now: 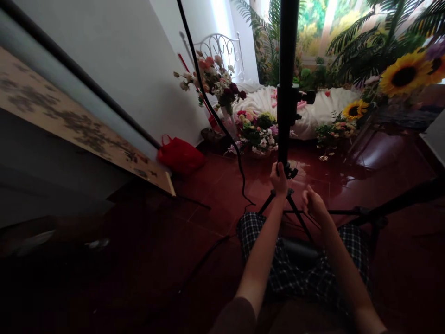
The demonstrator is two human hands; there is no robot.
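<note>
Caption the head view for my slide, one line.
Left hand grips a black stand while the right hand hovers nearby, flowers beyond.

Black stand [285,125], upright, legs [298,214] splayed (knobs [308,97] jutting sideways), over reddish tiled floor [215,218].

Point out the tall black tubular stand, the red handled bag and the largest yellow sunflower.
Tall black tubular stand [285,111], head view: its upright pole.
Red handled bag [182,156], head view: its side.
Largest yellow sunflower [399,76], head view: its dark centre.
</note>
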